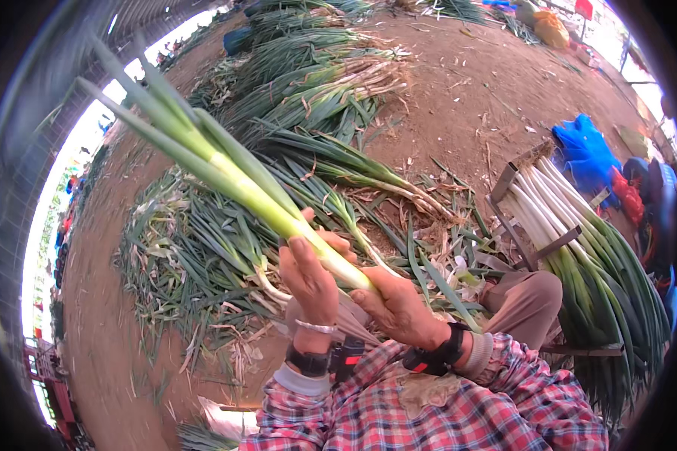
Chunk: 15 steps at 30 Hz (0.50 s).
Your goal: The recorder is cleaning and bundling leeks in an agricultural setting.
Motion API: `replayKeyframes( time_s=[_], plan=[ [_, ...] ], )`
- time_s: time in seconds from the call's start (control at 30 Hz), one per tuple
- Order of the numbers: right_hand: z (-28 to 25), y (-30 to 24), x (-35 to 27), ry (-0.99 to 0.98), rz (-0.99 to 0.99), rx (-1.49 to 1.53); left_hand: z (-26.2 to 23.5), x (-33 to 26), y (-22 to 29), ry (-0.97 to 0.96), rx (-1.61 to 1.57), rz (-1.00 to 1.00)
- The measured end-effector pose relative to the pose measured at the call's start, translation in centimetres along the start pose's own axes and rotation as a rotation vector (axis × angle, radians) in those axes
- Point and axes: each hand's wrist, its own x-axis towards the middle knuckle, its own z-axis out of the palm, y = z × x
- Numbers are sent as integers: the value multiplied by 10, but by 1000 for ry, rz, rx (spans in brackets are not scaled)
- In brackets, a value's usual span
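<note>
A long green onion (278, 214) slants across the middle, its green leaves pointing to the upper left and its pale stem toward me. My left hand (310, 278) is closed round the stem, thumb on the near side and fingertips showing beyond it. Lower down, my right hand (401, 307) grips the white end, which its fingers hide. Trimmed green onions (553, 199) with white stems and green leaves lie side by side in a metal rack (520, 244) to my right.
Uncleaned green onions (316, 90) lie in heaps ahead on the brown soil (474, 83). Stripped leaves (192, 248) pile up at the left, near my knees. Beyond the rack are a blue plastic bag (583, 150) and a red bundle (628, 197).
</note>
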Motion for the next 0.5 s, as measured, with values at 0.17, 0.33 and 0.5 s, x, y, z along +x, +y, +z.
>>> replayKeyframes(
  time_s=[0.17,0.33,0.5],
  plan=[
    [-14,2,-3,-76,107,239,3,3,-11,2,79,-1],
    [-32,9,-7,-145,216,511,12,13,-22,-14,117,122],
    [-30,-1,-16,7,-46,33,-17,-1,-97,-454,-29,-159]
  ],
)
